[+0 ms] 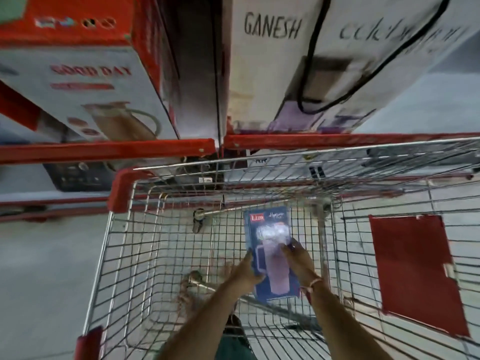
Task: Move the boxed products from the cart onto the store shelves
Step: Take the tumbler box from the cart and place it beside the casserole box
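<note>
A tall blue boxed product (267,237) with a pale bottle pictured on it is held inside the wire cart (124,255). My left hand (245,270) grips its left edge and my right hand (298,258) grips its right edge, fingers over the front face. No other box shows in the cart basket. The red-edged store shelf (109,150) runs across the view just beyond the cart's far rim.
On the shelf stand a red and white "Good Day" jug box (85,81) at left and a large white "Ganesh" box (324,61) with a black strap at right. A red panel (413,268) hangs on the cart's right wall. Grey floor lies left of the cart.
</note>
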`<control>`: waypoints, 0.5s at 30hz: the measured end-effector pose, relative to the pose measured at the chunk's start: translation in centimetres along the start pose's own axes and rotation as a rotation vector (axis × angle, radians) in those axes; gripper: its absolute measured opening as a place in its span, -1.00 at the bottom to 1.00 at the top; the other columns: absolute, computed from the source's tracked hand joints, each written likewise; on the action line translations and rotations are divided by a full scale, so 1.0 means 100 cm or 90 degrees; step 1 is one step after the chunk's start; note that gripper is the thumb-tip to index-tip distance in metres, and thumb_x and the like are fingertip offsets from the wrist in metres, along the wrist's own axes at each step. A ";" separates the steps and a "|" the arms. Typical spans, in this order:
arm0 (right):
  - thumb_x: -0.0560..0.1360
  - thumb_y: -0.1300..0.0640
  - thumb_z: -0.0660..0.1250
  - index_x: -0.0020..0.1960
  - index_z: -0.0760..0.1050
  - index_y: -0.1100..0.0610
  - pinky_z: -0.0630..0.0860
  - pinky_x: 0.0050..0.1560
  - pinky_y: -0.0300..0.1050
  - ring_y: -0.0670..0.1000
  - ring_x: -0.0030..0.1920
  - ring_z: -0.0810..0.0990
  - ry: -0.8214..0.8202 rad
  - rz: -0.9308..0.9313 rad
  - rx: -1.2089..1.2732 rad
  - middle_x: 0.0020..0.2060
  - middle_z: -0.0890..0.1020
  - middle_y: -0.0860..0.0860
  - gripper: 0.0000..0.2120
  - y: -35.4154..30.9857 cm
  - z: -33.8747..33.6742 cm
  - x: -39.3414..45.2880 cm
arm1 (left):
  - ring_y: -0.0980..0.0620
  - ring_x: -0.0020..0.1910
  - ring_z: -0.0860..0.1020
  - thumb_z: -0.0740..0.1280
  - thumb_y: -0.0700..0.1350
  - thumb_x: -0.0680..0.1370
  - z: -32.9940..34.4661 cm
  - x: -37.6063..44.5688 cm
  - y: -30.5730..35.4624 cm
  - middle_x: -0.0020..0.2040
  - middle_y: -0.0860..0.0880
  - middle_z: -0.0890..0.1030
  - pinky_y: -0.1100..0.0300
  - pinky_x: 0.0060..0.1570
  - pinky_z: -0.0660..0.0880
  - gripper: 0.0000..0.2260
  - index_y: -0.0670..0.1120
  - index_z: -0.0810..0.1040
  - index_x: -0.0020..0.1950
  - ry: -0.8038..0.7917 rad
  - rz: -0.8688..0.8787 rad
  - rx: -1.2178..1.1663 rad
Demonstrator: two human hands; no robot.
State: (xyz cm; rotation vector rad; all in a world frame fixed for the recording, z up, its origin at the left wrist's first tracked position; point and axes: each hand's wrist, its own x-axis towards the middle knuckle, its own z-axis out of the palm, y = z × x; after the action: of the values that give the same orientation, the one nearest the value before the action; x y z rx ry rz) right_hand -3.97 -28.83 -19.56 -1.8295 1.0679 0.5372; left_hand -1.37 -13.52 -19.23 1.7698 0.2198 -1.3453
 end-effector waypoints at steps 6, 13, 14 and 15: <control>0.50 0.09 0.34 0.32 0.45 -0.08 0.62 0.03 0.20 0.14 0.05 0.65 -0.002 -0.074 0.017 0.13 0.68 0.04 -0.61 -0.024 -0.009 -0.042 | 0.07 0.08 0.53 0.35 -0.16 0.51 -0.031 -0.057 0.014 0.27 0.03 0.48 0.44 -0.37 0.50 -0.38 0.07 0.14 0.48 0.150 0.070 0.009; 0.47 0.13 0.41 0.33 0.43 -0.14 0.69 -0.23 -0.13 -0.22 -0.18 0.62 -0.060 -0.213 0.068 0.04 0.60 -0.23 -0.53 -0.103 -0.048 -0.180 | 0.03 0.11 0.60 0.45 -0.24 0.40 -0.081 -0.201 0.028 0.21 -0.02 0.61 -0.05 0.10 0.58 -0.43 0.09 0.39 0.35 0.239 0.221 -0.113; 0.46 0.13 0.42 0.31 0.44 -0.17 0.70 -0.20 -0.05 -0.21 -0.17 0.63 -0.058 -0.241 0.078 0.02 0.60 -0.24 -0.53 -0.111 -0.053 -0.198 | 0.02 0.11 0.60 0.44 -0.27 0.40 -0.085 -0.220 0.030 0.19 0.02 0.60 -0.05 0.07 0.60 -0.42 0.05 0.39 0.36 0.246 0.229 -0.144; 0.45 0.13 0.43 0.28 0.46 -0.21 0.70 -0.17 0.05 -0.17 -0.14 0.65 -0.058 -0.263 0.089 0.04 0.61 -0.23 -0.54 -0.118 -0.057 -0.215 | 0.04 0.09 0.61 0.44 -0.30 0.40 -0.087 -0.239 0.032 0.15 0.09 0.61 0.01 0.01 0.63 -0.43 0.05 0.41 0.35 0.252 0.241 -0.167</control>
State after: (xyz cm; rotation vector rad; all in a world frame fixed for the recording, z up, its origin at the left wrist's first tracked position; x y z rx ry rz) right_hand -5.77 -21.91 4.55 -1.8156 0.6234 0.2872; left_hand -2.89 -0.82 3.03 1.7309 0.2489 -0.6619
